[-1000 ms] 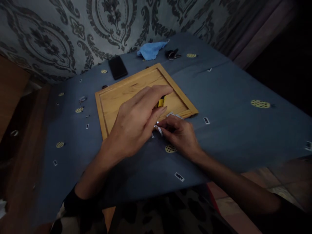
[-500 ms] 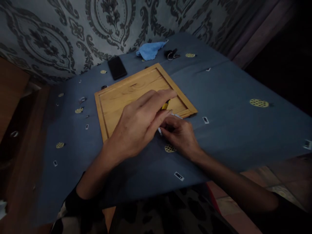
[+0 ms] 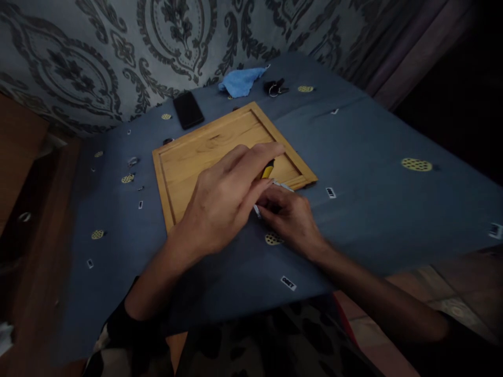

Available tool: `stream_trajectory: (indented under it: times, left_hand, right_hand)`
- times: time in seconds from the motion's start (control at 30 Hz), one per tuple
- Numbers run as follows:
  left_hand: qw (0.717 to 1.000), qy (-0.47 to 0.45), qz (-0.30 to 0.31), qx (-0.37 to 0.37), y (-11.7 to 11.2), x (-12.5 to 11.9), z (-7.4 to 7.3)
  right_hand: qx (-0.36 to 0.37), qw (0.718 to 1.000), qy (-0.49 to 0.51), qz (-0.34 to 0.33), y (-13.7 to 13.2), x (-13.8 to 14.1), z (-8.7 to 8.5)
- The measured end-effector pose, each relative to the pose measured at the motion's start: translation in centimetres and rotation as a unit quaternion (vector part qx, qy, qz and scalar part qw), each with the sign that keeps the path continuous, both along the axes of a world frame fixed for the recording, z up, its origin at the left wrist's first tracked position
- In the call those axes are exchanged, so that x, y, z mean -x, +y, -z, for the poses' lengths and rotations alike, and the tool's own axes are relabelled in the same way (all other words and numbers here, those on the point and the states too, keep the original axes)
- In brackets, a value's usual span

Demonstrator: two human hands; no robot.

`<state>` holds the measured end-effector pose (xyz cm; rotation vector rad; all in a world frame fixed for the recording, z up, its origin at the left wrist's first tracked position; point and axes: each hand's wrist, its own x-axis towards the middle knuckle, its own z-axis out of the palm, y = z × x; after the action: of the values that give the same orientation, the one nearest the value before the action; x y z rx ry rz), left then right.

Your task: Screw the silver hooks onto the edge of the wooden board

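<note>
Wooden panel (image 3: 204,151) on "OBEY"-printed tablecloth (image 3: 365,209)

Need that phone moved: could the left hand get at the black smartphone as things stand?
Probably yes: the black smartphone lies uncovered beyond the framed wooden panel. The left hand, though, appears to hold a yellow-and-black handle, so may need freeing first.

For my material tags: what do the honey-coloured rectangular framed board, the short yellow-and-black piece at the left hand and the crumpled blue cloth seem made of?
Framed board: wood, possibly varnished; streaked grain shows. Yellow-and-black piece: probably smooth plastic, judging by its flat, bright colour; partly hidden. Blue cloth: likely soft matte fabric, loosely folded.
</note>
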<state>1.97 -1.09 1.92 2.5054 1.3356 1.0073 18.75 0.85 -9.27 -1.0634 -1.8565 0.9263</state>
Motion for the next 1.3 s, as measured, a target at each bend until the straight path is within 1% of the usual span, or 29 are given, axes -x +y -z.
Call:
stream_trajectory:
  times: [0.1, 0.2, 0.43, 0.63, 0.77, 0.83, 0.93, 1.03, 1.3]
  left_hand:
    - [1.0, 0.004, 0.013, 0.02, 0.1, 0.3, -0.2]
    - [0.999, 0.008, 0.022, 0.024, 0.3, 0.5, -0.2]
    - [0.999, 0.029, -0.019, 0.028, 0.2, 0.2, -0.2]
    - [1.0, -0.011, 0.017, 0.019, 0.1, 0.3, -0.4]
    - [0.999, -0.004, 0.035, 0.024, 0.1, 0.5, -0.5]
    - [1.0, -0.004, 0.029, 0.011, 0.1, 0.6, -0.7]
    - [0.999, -0.023, 0.021, -0.034, -0.2, 0.6, -1.2]
    - [0.999, -0.011, 0.014, -0.037, -0.4, 0.6, -1.5]
    - [1.0, 0.005, 0.015, -0.001, -0.3, 0.2, -0.8]
  right_hand:
    - [0.007, 1.0, -0.003, -0.001, 0.1, 0.0, 0.1]
    - [0.001, 1.0, -0.003, -0.002, 0.2, 0.1, 0.3]
    - [-0.005, 1.0, 0.005, -0.003, 0.1, 0.1, 0.1]
    - [0.002, 1.0, -0.004, -0.002, 0.2, 0.0, 0.2]
    - [0.005, 1.0, -0.013, -0.003, 0.2, 0.0, 0.2]
    - [0.005, 1.0, -0.01, -0.001, 0.1, 0.0, 0.1]
    - [0.007, 1.0, -0.004, 0.006, 0.0, 0.1, 0.0]
    - [0.01, 1.0, -0.001, 0.003, 0.0, 0.1, 0.1]
    - [0.007, 1.0, 0.003, -0.001, 0.1, 0.1, 0.2]
